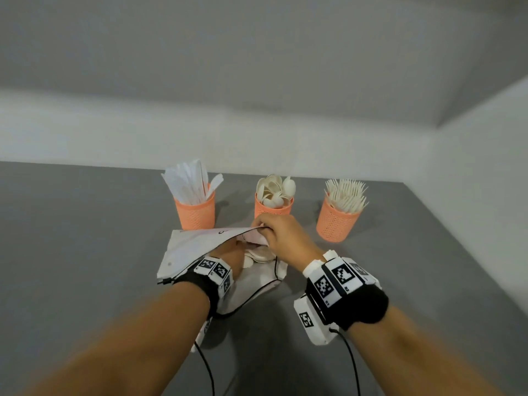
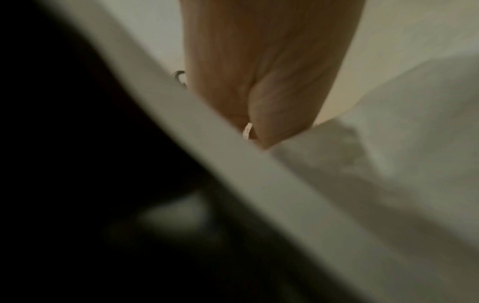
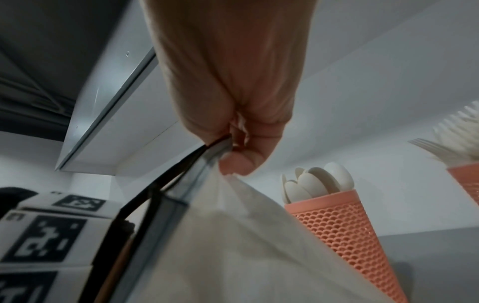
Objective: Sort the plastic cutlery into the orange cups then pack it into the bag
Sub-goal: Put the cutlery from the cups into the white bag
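A white cloth bag (image 1: 194,247) with black cords lies on the grey table (image 1: 85,238) in front of three orange mesh cups. The left cup (image 1: 195,214) holds knives, the middle cup (image 1: 273,208) spoons, the right cup (image 1: 335,221) forks. My right hand (image 1: 274,232) pinches the bag's upper rim (image 3: 217,151) and lifts it, holding the mouth wide. My left hand (image 1: 231,252) reaches inside the bag, beside several spoons (image 1: 254,257) lying there. In the left wrist view its thumb and fingers (image 2: 259,102) are closed on a sliver of white plastic (image 2: 247,131).
A white wall runs behind the cups and along the table's right edge. The spoon cup (image 3: 337,225) stands just past my right hand, the fork cup (image 3: 466,184) further right. Bare grey table lies to the left of the bag.
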A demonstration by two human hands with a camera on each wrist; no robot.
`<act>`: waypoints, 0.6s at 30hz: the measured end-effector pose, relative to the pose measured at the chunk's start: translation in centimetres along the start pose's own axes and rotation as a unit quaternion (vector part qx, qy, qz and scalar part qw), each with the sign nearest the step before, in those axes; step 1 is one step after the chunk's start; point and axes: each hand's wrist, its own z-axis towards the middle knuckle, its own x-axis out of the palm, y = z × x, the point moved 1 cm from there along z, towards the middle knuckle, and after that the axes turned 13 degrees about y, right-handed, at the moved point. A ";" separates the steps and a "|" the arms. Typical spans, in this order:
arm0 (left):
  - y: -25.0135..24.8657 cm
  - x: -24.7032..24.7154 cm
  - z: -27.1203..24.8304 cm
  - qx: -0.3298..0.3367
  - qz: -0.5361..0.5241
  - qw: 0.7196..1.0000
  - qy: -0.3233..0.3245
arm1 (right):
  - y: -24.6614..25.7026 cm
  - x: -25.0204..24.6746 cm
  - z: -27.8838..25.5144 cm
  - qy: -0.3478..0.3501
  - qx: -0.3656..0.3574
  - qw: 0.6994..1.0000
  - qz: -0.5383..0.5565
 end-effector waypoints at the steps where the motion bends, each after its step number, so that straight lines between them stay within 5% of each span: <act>1: 0.4 -0.2 -0.1 0.004 -0.010 1.000 0.009 | -0.2 -0.1 0.1 -0.001 0.002 1.000 0.002; 8: -0.1 -1.5 -2.1 0.010 0.078 0.993 0.085 | -0.5 -0.1 0.6 0.014 0.009 1.000 -0.006; 14: -1.9 -4.2 -6.8 0.003 0.199 0.980 -0.010 | -0.3 0.4 1.2 0.018 0.012 0.998 -0.061; 18: -2.7 -5.0 -9.1 0.004 0.182 0.983 0.001 | -0.4 0.6 2.0 0.030 0.022 0.995 -0.097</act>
